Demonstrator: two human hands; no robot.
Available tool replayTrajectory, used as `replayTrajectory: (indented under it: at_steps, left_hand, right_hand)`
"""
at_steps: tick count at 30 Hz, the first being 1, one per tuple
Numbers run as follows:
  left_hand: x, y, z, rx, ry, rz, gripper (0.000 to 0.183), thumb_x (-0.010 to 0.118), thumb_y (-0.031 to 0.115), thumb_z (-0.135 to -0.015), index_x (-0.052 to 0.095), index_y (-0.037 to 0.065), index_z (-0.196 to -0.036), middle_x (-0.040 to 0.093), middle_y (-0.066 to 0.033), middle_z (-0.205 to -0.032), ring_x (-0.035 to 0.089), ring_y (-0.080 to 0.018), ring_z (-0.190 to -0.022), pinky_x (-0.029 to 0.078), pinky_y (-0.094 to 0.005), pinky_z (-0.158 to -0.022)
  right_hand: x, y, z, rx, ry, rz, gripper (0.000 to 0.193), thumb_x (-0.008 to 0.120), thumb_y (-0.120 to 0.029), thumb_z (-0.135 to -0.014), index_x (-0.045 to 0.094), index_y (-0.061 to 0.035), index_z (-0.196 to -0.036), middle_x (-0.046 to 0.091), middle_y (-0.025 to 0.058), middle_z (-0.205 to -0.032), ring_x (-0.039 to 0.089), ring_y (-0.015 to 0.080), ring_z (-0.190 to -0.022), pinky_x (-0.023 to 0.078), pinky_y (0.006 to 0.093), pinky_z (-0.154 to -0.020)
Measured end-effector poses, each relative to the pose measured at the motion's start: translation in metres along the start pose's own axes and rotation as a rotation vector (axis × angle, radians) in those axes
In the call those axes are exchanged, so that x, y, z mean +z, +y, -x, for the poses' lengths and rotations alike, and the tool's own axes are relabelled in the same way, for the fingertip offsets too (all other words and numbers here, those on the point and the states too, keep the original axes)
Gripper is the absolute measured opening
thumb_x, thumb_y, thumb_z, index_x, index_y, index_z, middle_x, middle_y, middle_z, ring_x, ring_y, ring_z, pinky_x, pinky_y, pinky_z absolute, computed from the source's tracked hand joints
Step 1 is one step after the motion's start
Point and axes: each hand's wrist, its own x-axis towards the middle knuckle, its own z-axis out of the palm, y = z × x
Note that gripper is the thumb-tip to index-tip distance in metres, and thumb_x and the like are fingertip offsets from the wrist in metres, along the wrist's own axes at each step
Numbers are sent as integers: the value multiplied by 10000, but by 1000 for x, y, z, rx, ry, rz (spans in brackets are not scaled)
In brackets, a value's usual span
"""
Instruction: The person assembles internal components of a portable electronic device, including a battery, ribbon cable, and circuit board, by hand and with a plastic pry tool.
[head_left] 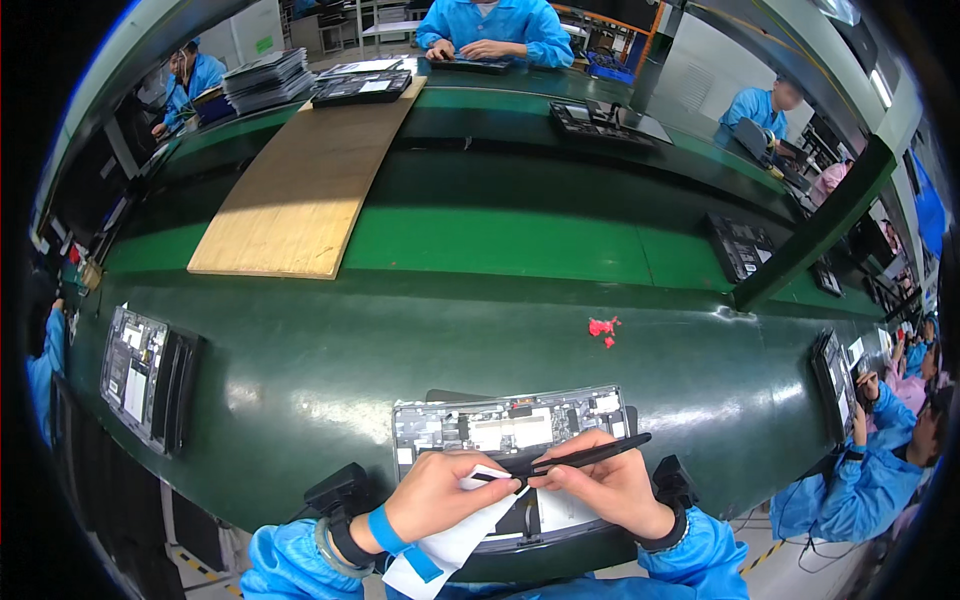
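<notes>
An opened laptop base [510, 428] with bare boards and silver and black parts lies in front of me at the near edge of the table. Over it, my left hand [450, 492] pinches a white sheet [455, 540] that hangs down past my wrist; a dark strip shows near its upper end. My right hand [605, 485] grips slim black tweezers [600, 452], their rear end pointing up to the right. The tweezers' tips meet the sheet beside my left thumb. Both hands hide the lower part of the laptop base.
Stacked laptop bases [145, 370] sit at the left, with another laptop base [835, 385] at the right edge. Red scraps [604, 328] lie beyond my work. A wooden board [300, 190] slopes down from the far shelf. A green post [820, 225] stands at right. Co-workers in blue sit around.
</notes>
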Motion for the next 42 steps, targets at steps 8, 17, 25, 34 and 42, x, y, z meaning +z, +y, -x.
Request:
replayTrajectory:
  at_steps: [8,17,25,34,42]
  left_hand:
    - [-11,-1,7,-73,-16,-44,224,658,266,-759,664,49,-813,637,-110,-712,627,-219,-618,464,-288,-545]
    - [-19,0,9,42,17,-161,177,643,212,-731,637,44,-787,614,-113,-713,596,-281,-624,463,-324,-553]
    - [-41,-13,3,286,97,-417,101,614,161,-747,599,70,-787,573,-30,-929,598,-235,-744,482,-322,-596]
    - [-43,-16,-3,228,69,-417,98,639,140,-738,594,68,-785,591,-43,-977,603,-227,-810,494,-300,-675]
    - [-42,-24,-1,306,109,-372,99,644,129,-733,590,58,-777,601,-66,-983,606,-236,-831,496,-306,-691]
  right_hand:
    - [10,6,-7,43,-34,81,149,567,27,-815,520,56,-954,604,123,-889,626,181,-843,530,261,-724]
    - [21,3,-4,-102,-29,68,138,556,56,-810,520,49,-943,615,139,-881,631,210,-841,524,281,-743]
    - [18,4,-22,12,158,24,151,517,54,-831,448,54,-966,590,199,-920,631,259,-835,542,295,-710]
    - [28,28,-46,-56,193,25,168,581,9,-818,424,7,-877,590,125,-885,625,171,-838,520,236,-701]
    - [31,32,-60,67,216,69,175,593,-59,-830,425,-11,-827,600,93,-780,628,139,-769,500,210,-602]
